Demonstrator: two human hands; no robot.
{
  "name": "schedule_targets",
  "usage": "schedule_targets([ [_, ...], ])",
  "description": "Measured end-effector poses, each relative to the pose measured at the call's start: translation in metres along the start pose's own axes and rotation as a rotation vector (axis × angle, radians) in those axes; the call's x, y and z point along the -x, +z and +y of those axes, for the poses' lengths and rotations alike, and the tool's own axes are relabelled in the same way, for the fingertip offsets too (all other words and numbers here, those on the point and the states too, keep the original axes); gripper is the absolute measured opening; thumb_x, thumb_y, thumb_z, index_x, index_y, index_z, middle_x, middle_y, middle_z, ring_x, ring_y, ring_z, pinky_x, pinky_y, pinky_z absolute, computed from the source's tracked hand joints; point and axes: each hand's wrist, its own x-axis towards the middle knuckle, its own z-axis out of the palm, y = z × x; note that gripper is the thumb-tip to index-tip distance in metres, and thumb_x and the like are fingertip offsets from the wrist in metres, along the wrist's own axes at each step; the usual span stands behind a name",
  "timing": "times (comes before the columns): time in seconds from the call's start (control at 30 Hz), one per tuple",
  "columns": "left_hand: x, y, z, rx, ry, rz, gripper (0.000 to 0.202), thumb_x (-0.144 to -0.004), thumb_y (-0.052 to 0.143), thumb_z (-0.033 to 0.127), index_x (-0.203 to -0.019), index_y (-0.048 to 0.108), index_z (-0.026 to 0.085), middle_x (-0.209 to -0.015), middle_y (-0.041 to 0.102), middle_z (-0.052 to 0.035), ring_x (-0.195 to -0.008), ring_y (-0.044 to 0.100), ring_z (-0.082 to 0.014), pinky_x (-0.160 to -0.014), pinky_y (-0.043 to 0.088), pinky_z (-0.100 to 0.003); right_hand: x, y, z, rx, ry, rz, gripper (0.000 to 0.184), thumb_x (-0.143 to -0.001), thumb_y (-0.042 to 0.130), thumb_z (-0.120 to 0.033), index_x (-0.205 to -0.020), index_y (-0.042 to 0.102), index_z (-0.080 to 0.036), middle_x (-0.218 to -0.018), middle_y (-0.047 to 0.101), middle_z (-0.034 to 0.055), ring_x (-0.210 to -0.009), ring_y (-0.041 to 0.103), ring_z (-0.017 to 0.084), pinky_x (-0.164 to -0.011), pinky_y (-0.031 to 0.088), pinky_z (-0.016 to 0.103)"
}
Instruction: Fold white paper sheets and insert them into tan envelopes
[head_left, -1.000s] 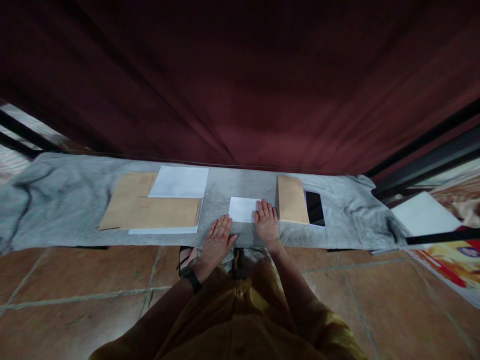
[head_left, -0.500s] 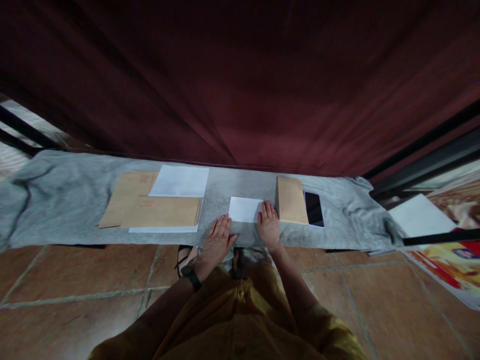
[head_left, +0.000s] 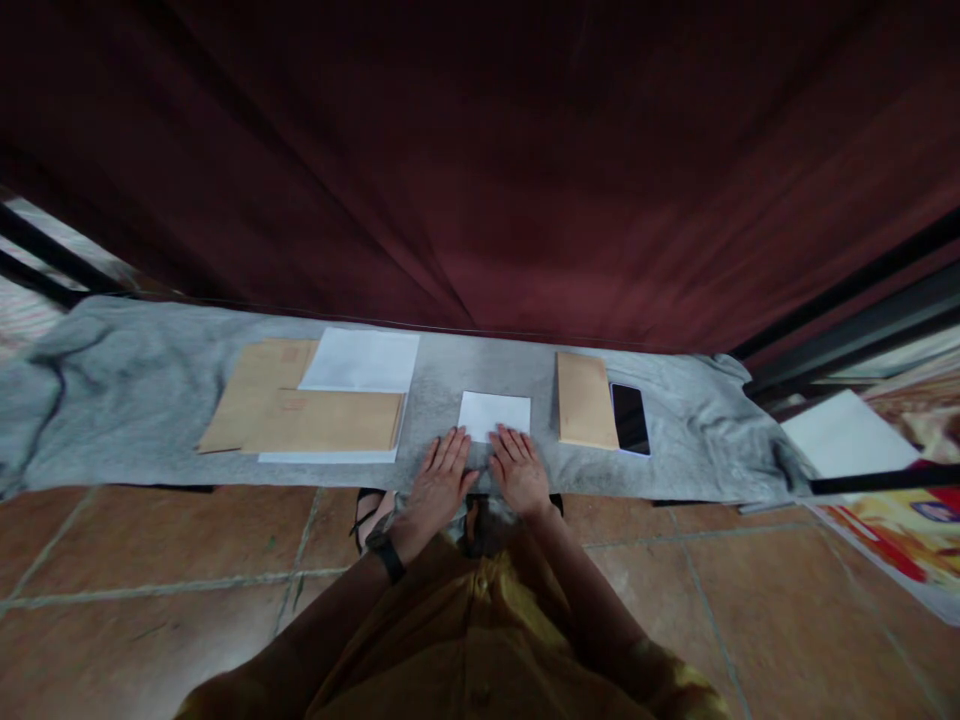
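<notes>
A small white rectangle of paper [head_left: 495,412], perhaps folded, lies flat on the grey cloth in front of me. My left hand [head_left: 441,478] rests flat, fingers stretched out, with its fingertips at the paper's lower left corner. Over the paper's lower right edge lie the fingertips of my right hand [head_left: 520,472], also flat and stretched out. Neither hand grips anything. To the right is a brown envelope [head_left: 586,402], and beside it a dark-screened phone [head_left: 630,419].
Several brown envelopes [head_left: 322,422] overlap on the left, with white paper sheets [head_left: 360,360] over and under them. A grey cloth [head_left: 135,390] covers the narrow bench. Behind it hangs a dark red curtain [head_left: 480,200]. Black metal bars [head_left: 855,335] stand at the right end.
My right hand has moved from the paper's right edge to its lower edge, closer to my left hand. My left hand has barely moved.
</notes>
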Motion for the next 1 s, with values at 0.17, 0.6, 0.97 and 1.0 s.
schedule_targets([
  [0.17,0.0,0.002,0.005,-0.008,0.027,-0.023,0.057,-0.103,0.041,0.038,-0.153,0.044,0.012,-0.16,0.041,-0.0137,-0.153,0.031,-0.0271,-0.126,0.025,-0.05,0.005,-0.002,0.002,0.02,-0.009,-0.032,0.045,-0.107,0.041,-0.032,-0.15,0.051,-0.02,-0.16,0.044,0.0076,-0.149,0.04,0.024,-0.124,0.027,0.045],
  [0.6,0.001,-0.003,0.003,0.016,0.002,-0.022,0.056,-0.103,0.04,0.04,-0.15,0.049,0.01,-0.156,0.047,-0.0168,-0.149,0.04,-0.0281,-0.124,0.03,-0.05,0.024,-0.008,0.019,-0.019,0.047,0.042,0.048,-0.105,0.044,-0.029,-0.152,0.049,-0.02,-0.157,0.048,0.0101,-0.145,0.044,0.027,-0.122,0.032,0.049],
  [0.97,-0.002,-0.003,0.004,0.035,-0.015,-0.023,0.054,-0.103,0.037,0.037,-0.147,0.052,0.01,-0.154,0.05,-0.017,-0.147,0.042,-0.029,-0.123,0.031,-0.05,0.0,-0.001,0.026,-0.104,0.322,0.175,0.047,-0.101,0.042,-0.025,-0.146,0.052,-0.013,-0.142,0.059,0.0187,-0.125,0.056,0.032,-0.107,0.042,0.05],
  [1.0,-0.002,-0.002,0.004,0.034,-0.015,-0.022,0.054,-0.103,0.037,0.037,-0.147,0.052,0.01,-0.154,0.05,-0.017,-0.147,0.042,-0.029,-0.122,0.031,-0.05,-0.006,0.0,0.026,-0.105,0.353,0.186,0.047,-0.101,0.043,-0.024,-0.144,0.053,-0.012,-0.137,0.062,0.0195,-0.121,0.058,0.032,-0.104,0.044,0.05],
])
